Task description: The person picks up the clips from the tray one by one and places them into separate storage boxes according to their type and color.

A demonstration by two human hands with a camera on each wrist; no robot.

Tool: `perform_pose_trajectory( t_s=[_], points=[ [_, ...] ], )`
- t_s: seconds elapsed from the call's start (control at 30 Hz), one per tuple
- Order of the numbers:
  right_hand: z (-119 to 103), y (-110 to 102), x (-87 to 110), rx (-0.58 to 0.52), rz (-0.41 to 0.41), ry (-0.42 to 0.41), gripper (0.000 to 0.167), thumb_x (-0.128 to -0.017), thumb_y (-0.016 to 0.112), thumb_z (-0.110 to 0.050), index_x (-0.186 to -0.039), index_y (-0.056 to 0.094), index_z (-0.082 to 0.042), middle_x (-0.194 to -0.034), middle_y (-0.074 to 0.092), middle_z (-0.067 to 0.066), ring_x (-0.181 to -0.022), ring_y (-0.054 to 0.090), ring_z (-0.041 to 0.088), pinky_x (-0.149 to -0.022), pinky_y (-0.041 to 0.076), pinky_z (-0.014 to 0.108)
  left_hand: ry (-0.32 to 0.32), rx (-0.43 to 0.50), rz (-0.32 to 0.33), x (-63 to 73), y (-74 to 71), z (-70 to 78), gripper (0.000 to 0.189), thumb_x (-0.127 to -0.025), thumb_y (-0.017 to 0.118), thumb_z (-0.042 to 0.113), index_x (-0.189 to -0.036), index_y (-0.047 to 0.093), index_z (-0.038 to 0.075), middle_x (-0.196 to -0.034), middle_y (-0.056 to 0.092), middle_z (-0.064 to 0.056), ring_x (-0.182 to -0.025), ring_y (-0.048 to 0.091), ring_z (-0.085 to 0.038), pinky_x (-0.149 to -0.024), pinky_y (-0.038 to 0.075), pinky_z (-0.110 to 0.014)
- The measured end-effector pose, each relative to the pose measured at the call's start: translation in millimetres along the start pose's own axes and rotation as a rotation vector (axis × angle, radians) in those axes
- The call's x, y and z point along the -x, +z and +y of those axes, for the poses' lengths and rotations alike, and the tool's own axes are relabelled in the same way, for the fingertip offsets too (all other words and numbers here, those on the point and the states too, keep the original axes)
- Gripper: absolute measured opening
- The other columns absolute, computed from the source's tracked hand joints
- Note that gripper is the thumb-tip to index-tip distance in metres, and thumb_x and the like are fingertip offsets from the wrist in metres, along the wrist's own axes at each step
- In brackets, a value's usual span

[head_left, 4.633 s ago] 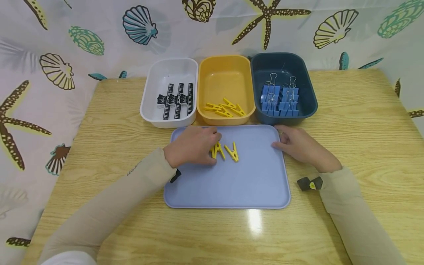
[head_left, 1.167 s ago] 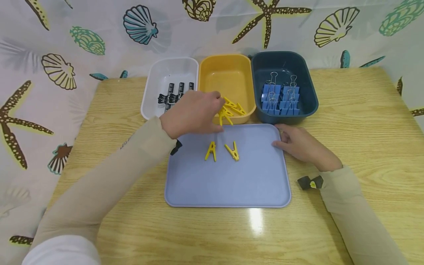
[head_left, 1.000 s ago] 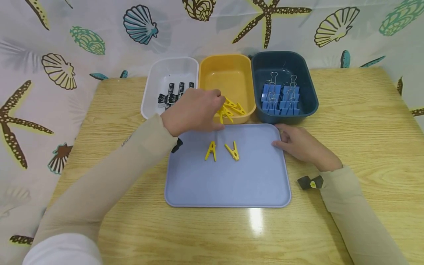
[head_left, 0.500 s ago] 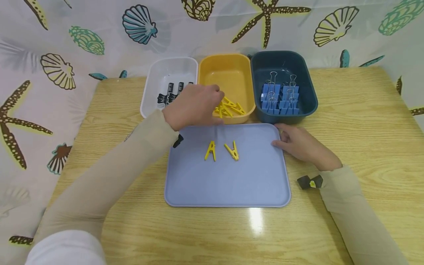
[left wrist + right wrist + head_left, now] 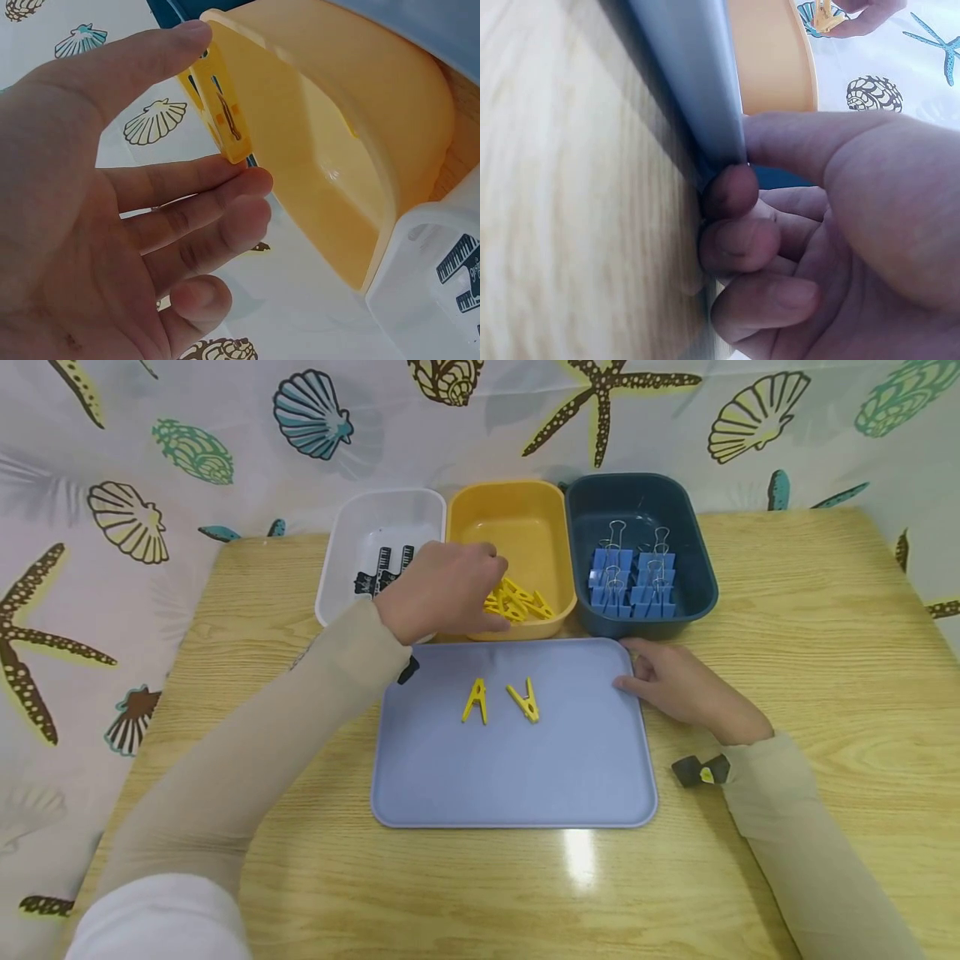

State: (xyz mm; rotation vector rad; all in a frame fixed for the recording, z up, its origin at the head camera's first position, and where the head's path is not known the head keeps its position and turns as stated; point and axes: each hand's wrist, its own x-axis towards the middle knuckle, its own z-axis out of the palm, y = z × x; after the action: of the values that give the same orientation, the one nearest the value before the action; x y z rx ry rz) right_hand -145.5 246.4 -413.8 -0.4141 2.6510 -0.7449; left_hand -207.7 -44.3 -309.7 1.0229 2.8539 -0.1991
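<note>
Over the front of the yellow bin (image 5: 517, 508), my left hand (image 5: 442, 589) pinches a yellow clothespin (image 5: 229, 116) between thumb and index finger. The left wrist view has it hanging just above the bin's rim, other fingers loosely bent. More yellow clothespins (image 5: 538, 605) lie inside that bin, partly hidden by the hand. Two others rest on the blue-lavender tray (image 5: 517, 777): a left clothespin (image 5: 475, 700) and a right clothespin (image 5: 525, 702). My right hand (image 5: 682, 689) holds the tray's upper right corner; in the right wrist view its thumb and index finger grip the rim.
Left of the yellow bin stands a white bin (image 5: 352, 527) with black piano-patterned clips (image 5: 385, 560). A dark blue bin (image 5: 697, 568) with several blue binder clips (image 5: 652, 589) adjoins on the right. All sit on a wooden table (image 5: 810, 610) against a seashell-print cloth (image 5: 525, 410).
My left hand has picked up a clothespin from the tray, leaving two there, and carried it up over the yellow bin, lowering toward the pile inside. My right hand has stayed at the corner.
</note>
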Motion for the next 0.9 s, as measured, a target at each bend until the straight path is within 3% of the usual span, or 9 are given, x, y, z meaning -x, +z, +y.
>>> perform_pose_trajectory(
  t_s=[0.23,0.9],
  points=[
    [-1,0,-1.0,0.0,0.002,-0.001,0.046,-0.095,0.059,-0.023,-0.133,0.047,0.0,-0.07,0.049,0.004,-0.064,0.047,0.017,-0.058,0.036,0.029,-0.026,0.005,-0.022,-4.8,0.0,-2.7,0.057,-0.082,0.068,0.053,-0.114,0.062,0.007,-0.095,0.057,-0.005,-0.07,0.052,-0.02,-0.059,0.042,-0.03],
    [-2,1,0.5,0.006,0.015,-0.011,0.042,-0.095,0.059,-0.023,-0.13,0.05,-0.001,-0.068,0.048,0.003,-0.062,0.046,0.017,-0.056,0.036,0.028,-0.057,-0.003,-0.056,-19.9,5.6,-12.7,0.053,-0.081,0.068,0.056,-0.101,0.06,0.007,-0.088,0.053,-0.005,-0.071,0.049,-0.02,-0.059,0.038,-0.03]
  ],
)
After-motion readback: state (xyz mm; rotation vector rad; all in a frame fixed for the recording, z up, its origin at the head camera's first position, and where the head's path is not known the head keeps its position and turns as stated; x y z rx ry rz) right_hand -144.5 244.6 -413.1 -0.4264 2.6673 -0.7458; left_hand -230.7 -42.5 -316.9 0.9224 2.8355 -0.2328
